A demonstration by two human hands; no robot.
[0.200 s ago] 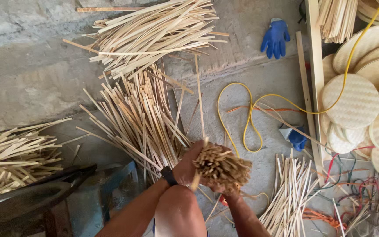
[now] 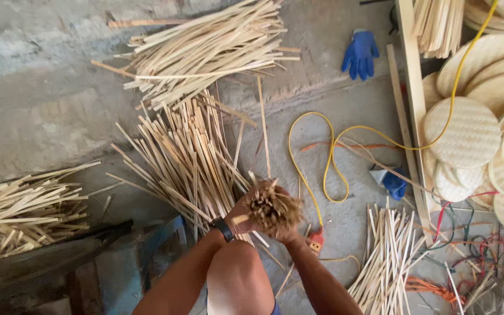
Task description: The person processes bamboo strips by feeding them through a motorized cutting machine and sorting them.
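Above one knee [image 2: 237, 274], two hands, left [image 2: 241, 209] and right [image 2: 290, 230], grip clenched around one stick bundle [image 2: 270, 207].

Your bundle of bamboo sticks [image 2: 272, 207] hides most of your right hand [image 2: 287, 233] and the fingers of your left hand [image 2: 241, 211], its motion-blurred tips unreadable; the woven round trays [image 2: 468, 131] and left-hand stick pile [image 2: 18, 210] run off frame.

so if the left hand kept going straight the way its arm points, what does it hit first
Probably the pile of bamboo strips fanned on the floor just beyond it. The left hand points up and away, wrapped with the right hand around the stick bundle. Depth is unclear, so it could pass above them.
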